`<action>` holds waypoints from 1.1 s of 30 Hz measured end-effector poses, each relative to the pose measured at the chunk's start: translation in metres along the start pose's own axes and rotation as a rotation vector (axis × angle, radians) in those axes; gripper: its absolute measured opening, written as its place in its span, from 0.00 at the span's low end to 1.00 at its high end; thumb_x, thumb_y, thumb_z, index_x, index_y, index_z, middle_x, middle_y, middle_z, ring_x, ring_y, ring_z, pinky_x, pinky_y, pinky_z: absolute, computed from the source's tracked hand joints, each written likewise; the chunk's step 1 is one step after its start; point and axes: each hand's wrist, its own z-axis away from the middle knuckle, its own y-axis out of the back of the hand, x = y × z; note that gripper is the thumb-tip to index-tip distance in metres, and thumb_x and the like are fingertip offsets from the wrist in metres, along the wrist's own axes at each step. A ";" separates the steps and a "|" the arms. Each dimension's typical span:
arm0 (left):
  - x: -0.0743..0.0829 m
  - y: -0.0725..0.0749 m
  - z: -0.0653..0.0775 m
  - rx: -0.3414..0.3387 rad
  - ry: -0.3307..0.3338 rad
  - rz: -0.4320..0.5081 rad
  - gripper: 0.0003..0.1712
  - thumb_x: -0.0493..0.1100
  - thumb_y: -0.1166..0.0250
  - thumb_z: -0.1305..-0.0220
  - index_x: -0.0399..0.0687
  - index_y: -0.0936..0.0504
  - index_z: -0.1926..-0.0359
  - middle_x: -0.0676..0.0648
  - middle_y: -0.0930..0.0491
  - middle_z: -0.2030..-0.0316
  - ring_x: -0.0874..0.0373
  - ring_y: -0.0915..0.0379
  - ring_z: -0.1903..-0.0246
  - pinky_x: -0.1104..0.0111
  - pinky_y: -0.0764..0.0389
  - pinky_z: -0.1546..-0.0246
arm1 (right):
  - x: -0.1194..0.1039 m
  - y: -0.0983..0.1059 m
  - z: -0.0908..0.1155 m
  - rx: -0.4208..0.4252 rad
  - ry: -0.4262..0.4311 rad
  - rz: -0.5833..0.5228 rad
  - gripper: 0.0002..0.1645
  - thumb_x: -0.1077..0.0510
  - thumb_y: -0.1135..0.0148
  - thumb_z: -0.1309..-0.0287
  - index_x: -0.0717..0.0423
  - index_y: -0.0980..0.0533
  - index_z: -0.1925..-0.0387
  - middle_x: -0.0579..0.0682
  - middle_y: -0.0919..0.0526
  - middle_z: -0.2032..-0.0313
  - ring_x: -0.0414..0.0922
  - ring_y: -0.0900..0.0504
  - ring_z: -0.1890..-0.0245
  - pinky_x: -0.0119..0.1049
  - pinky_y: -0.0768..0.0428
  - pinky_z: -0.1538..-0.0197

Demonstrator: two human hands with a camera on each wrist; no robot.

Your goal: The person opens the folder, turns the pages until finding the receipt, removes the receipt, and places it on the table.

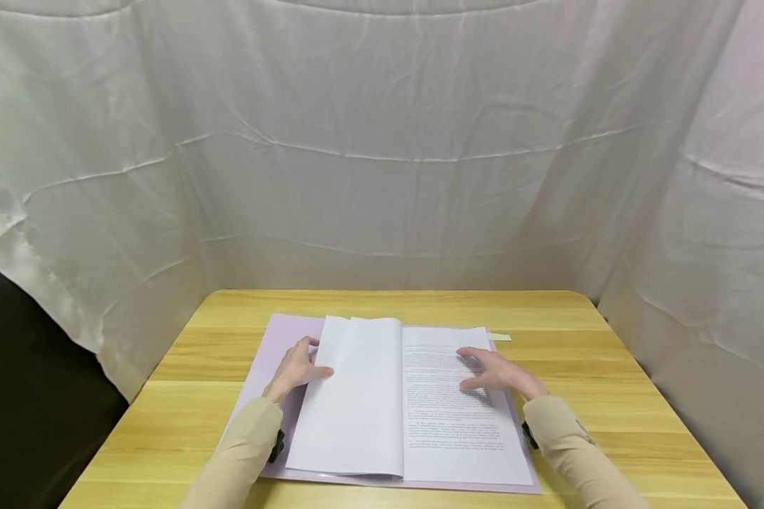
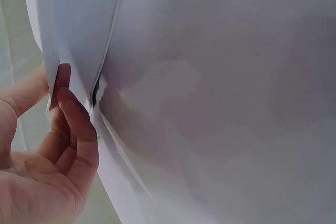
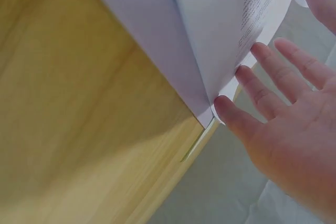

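Fingers (image 2: 81,124) of my left hand (image 1: 295,369) pinch the outer edge of the left-hand sheets (image 1: 356,396); the left wrist view shows the paper's edge between my thumb and the other fingers. Below this hand, my left forearm wears a beige sleeve (image 1: 245,435), with a black object (image 1: 276,447) at the wrist. A lavender folder (image 1: 286,336) lies open and flat on the wood-grained tabletop (image 1: 184,396), its left cover showing beyond the paper and partly under my left hand. The left-hand sheets, at least 2 by their stepped top edge, turn a blank face up and bend over along the middle. To the right of this bend lies the printed page (image 1: 446,424), its lines of text too small to read. Over the right part of that page is my right hand (image 1: 496,371), its fingers spread and grasping nothing; whether the fingertips touch the paper I cannot tell. A pale yellow strip (image 1: 499,337) juts out past the page's upper right edge. My right sleeve (image 1: 563,435) is beige too. Pale drapes (image 1: 382,198) hang behind the tabletop and along its right side.
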 end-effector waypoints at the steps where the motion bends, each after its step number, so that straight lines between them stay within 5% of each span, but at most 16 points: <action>1: -0.001 -0.001 0.000 0.004 -0.003 -0.012 0.42 0.40 0.22 0.49 0.29 0.31 0.36 0.40 0.23 0.66 0.53 0.30 0.68 0.63 0.24 0.65 | 0.001 0.000 0.000 -0.002 0.001 0.000 0.46 0.52 0.25 0.46 0.70 0.34 0.32 0.72 0.32 0.31 0.72 0.37 0.29 0.67 0.37 0.29; 21: -0.003 -0.008 0.002 -0.003 0.010 -0.104 0.44 0.40 0.21 0.51 0.32 0.31 0.36 0.41 0.21 0.65 0.51 0.27 0.67 0.60 0.23 0.66 | 0.002 0.003 -0.003 0.005 0.015 0.000 0.43 0.53 0.27 0.44 0.72 0.33 0.34 0.71 0.29 0.34 0.71 0.35 0.30 0.66 0.35 0.29; 27: -0.002 -0.012 0.001 0.021 -0.006 -0.139 0.48 0.41 0.20 0.51 0.31 0.34 0.33 0.32 0.18 0.54 0.40 0.22 0.54 0.47 0.18 0.52 | 0.008 0.008 -0.010 0.057 0.004 -0.045 0.39 0.56 0.28 0.42 0.70 0.31 0.35 0.71 0.27 0.36 0.71 0.34 0.32 0.67 0.35 0.30; 33: -0.001 -0.016 0.000 0.030 -0.099 -0.184 0.50 0.38 0.20 0.52 0.28 0.36 0.31 0.28 0.28 0.42 0.33 0.31 0.42 0.43 0.27 0.38 | 0.020 0.013 -0.021 0.142 0.020 0.020 0.35 0.58 0.28 0.44 0.71 0.28 0.39 0.72 0.26 0.38 0.72 0.32 0.34 0.67 0.35 0.30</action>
